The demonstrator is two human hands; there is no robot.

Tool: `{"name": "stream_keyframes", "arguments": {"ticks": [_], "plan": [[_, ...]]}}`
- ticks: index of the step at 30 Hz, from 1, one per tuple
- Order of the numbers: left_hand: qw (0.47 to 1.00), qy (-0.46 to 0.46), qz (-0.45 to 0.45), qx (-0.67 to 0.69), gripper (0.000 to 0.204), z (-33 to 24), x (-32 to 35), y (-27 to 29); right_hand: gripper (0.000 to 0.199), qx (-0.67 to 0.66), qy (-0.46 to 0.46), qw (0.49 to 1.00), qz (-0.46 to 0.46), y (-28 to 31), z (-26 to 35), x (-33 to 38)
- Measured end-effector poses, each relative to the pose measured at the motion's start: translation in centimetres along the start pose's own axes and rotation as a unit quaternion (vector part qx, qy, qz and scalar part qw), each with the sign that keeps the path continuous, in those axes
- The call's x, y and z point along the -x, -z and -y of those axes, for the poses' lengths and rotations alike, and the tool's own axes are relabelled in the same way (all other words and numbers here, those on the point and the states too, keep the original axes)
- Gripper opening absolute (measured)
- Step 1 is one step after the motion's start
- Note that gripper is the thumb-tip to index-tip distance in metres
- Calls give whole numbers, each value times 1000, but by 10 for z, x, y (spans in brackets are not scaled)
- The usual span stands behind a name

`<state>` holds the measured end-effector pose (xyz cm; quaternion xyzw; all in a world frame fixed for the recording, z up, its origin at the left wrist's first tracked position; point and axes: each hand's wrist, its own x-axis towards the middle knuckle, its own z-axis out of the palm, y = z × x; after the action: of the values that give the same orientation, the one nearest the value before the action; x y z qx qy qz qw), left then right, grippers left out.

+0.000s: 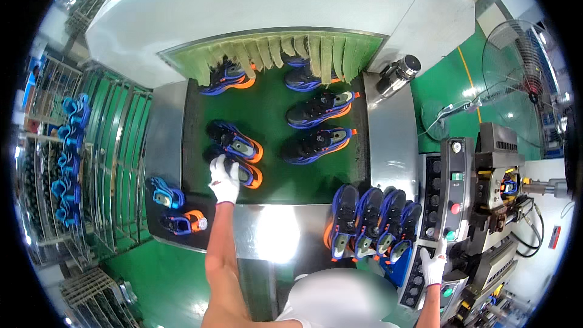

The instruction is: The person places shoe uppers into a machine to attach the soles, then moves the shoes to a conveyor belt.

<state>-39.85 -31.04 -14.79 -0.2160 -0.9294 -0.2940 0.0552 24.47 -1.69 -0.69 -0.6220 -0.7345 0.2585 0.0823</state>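
Green belt (273, 185), shoes (319, 146) along it, and look: near left, the gloved left hand (225, 181) covers a dark orange-soled shoe's toe (251, 176), whether gripping I can't tell! Near right, the right hand (433, 266), thumb and forefinger spread, points at a green button (450, 235).

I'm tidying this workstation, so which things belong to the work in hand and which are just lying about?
In the work:
left hand, on a shoe
green belt under it
right hand, by the control panel

Apparently just about:
metal flask
standing fan
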Motion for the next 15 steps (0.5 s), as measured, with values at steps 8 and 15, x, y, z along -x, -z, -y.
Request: {"name": "stream_keyframes", "arguments": {"ticks": [8, 15], "plan": [[996, 46, 41, 70, 23, -10, -64, 35, 76, -182, -88, 972, 116, -60, 125, 33], [892, -327, 261, 173, 19, -227, 24, 58, 82, -64, 234, 958, 152, -83, 264, 56]]}}
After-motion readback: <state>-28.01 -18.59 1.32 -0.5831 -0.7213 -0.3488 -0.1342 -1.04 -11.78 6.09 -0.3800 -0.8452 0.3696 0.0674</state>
